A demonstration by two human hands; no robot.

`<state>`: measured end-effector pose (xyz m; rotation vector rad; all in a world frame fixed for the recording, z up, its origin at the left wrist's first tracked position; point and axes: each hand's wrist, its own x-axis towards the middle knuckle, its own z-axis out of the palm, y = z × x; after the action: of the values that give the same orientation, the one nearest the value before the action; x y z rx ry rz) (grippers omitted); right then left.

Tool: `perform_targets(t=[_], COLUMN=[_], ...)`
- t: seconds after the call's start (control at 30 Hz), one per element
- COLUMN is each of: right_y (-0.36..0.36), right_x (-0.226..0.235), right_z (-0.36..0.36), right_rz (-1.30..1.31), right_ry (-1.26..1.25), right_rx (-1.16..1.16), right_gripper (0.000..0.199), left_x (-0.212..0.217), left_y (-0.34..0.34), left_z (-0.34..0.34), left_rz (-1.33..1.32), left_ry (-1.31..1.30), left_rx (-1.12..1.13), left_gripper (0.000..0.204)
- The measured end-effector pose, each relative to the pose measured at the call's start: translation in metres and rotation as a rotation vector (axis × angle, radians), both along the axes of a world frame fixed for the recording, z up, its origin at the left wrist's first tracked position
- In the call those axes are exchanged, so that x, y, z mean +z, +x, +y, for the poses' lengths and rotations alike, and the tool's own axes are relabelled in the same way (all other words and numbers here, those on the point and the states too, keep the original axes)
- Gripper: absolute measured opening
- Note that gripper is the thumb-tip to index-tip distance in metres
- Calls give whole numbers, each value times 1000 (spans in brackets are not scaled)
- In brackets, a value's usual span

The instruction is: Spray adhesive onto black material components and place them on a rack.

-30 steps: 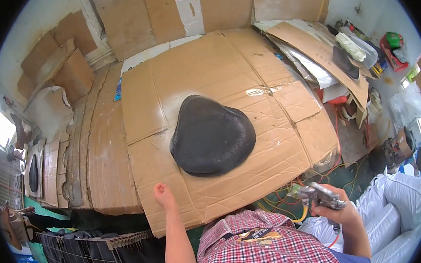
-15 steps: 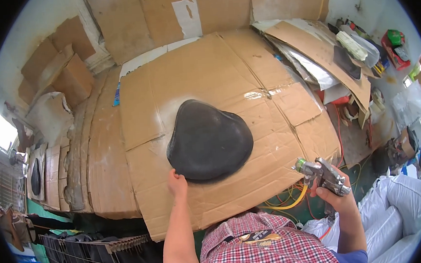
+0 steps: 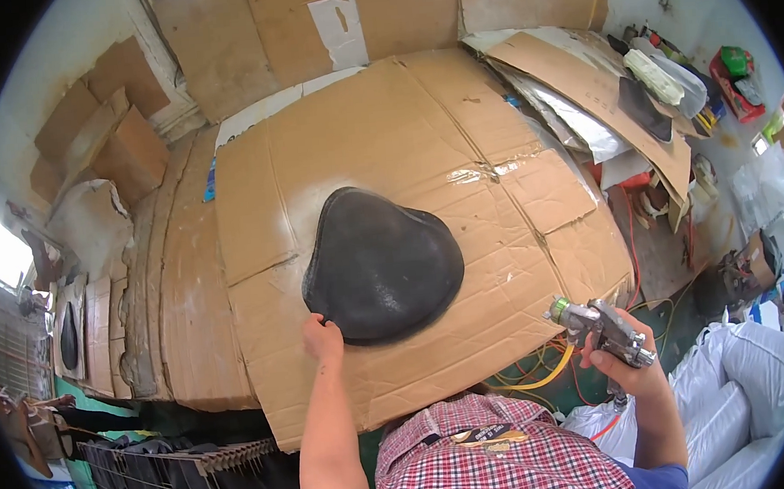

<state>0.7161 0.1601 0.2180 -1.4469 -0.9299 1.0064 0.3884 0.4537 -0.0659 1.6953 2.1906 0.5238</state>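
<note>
A black, rounded-triangular seat-like piece lies on a large cardboard sheet, with a faint shine on its surface. My left hand is at its near left edge, fingers pinched on the rim there. Off the sheet's near right corner, my right hand grips a metal spray gun with a green ring at its nozzle. The gun points left, toward the black piece, and stands apart from it. A red hose runs down below its handle.
Stacked cardboard sheets lie at the far right of the table. White sacks bulge at the lower right beside coiled hoses. A wire rack with dark pieces stands at lower left. Another dark piece lies far left.
The view has shifted slightly, moving the table a little left in the picture. My left fingers have come up onto the black piece's edge. The spray gun stays nearly where it was.
</note>
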Motion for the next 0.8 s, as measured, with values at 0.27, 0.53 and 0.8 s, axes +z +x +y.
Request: perform_targets(t=[0.27,0.53,0.8], right_y=[13,21,27], right_x=[-11,-10,-10], right_z=[-23,-26,-45], right_rz=[-37,-115,63], right_ry=[-34,-14,-22], right_rx=[209,337,192], right_gripper=[49,52,57], left_x=[13,24,34], left_y=[-5,2,4], left_z=[4,7,9], left_rz=[-183,-569,-884], left_ry=[46,-77,-157], left_rx=[2,190,282], left_gripper=[14,13,10])
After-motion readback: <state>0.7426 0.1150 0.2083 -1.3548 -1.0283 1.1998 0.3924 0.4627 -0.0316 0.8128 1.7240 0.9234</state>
